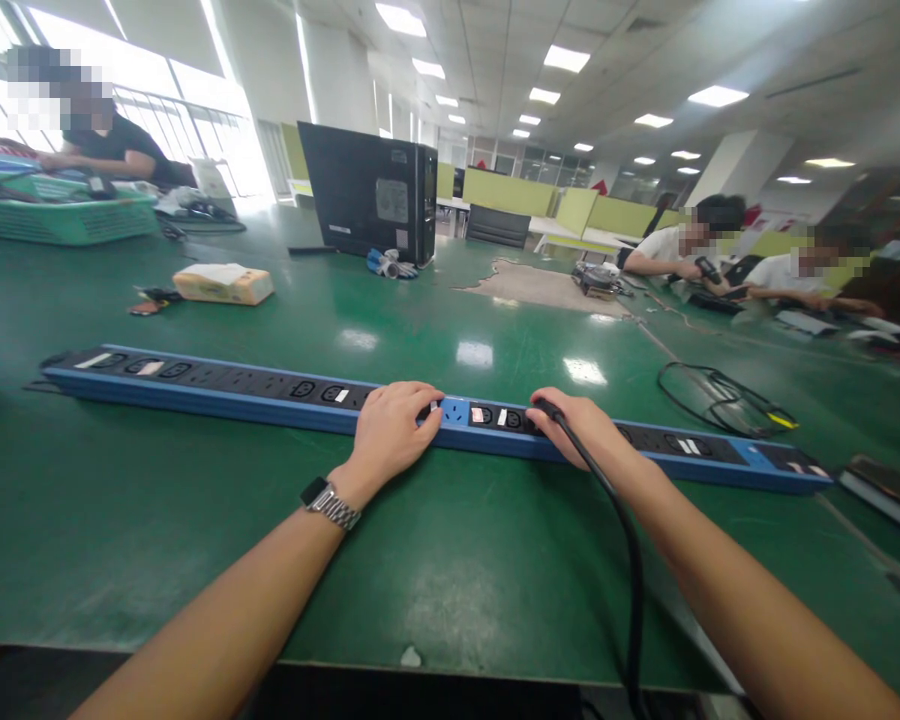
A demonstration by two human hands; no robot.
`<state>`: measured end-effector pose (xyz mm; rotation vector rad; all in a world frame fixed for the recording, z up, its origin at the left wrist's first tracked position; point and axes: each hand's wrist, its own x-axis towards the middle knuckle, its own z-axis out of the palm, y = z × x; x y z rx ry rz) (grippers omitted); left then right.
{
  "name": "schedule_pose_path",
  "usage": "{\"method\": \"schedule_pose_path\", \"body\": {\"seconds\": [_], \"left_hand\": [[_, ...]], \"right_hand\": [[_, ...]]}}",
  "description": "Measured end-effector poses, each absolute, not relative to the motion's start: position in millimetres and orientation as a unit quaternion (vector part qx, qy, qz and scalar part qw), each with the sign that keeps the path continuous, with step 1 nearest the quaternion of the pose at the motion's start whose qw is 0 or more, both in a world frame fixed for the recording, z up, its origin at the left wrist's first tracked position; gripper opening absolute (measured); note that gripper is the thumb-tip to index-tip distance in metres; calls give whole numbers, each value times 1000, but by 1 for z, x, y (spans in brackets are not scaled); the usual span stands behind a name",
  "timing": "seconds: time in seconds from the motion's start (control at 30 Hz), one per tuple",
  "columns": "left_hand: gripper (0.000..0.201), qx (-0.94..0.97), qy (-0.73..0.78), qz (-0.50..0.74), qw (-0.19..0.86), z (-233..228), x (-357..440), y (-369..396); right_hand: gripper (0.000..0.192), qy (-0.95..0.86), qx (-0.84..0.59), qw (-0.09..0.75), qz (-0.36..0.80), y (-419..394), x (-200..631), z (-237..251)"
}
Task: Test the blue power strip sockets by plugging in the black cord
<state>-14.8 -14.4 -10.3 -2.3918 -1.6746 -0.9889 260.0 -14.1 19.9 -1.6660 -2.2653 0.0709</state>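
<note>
A long blue power strip [217, 385] with black sockets lies across the green table [195, 520] in front of me. My left hand [391, 430], with a metal watch on the wrist, rests flat on top of the strip near its middle. My right hand [581, 428] grips a black plug [546, 407] pressed at a socket just right of the middle. The plug's black cable [630, 570] runs back over my right forearm and off the table's near edge.
A black computer tower [371, 190] stands at the back. A tissue pack [223, 283] lies left, a green basket [60, 215] far left, a coiled black cable [724, 398] right. People sit at the far left and far right.
</note>
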Motion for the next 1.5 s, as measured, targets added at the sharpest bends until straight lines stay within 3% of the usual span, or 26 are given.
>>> {"method": "schedule_pose_path", "body": {"seconds": [0.23,0.47,0.77,1.03,1.2,1.5], "left_hand": [[26,-776,-542,-322,23,-11,-15,-15],[27,-779,-538,-322,24,-11,-16,-15],[28,-781,-536,-319,11,-9,-16,-15],[27,-780,-538,-318,19,-10,-16,-15],[26,-778,-544,-313,23,-9,-15,-15],[26,-778,-546,-311,16,-7,-15,-14]], "right_hand": [[31,-793,-556,240,-67,-33,237,1],[33,-747,-577,325,-60,-32,233,-11],[37,-701,-645,301,-51,-36,237,-10],[37,-743,-600,284,-85,-38,243,-13],[36,-758,-558,324,-102,-34,245,-21],[32,-737,-551,390,-28,-32,250,-15]]}}
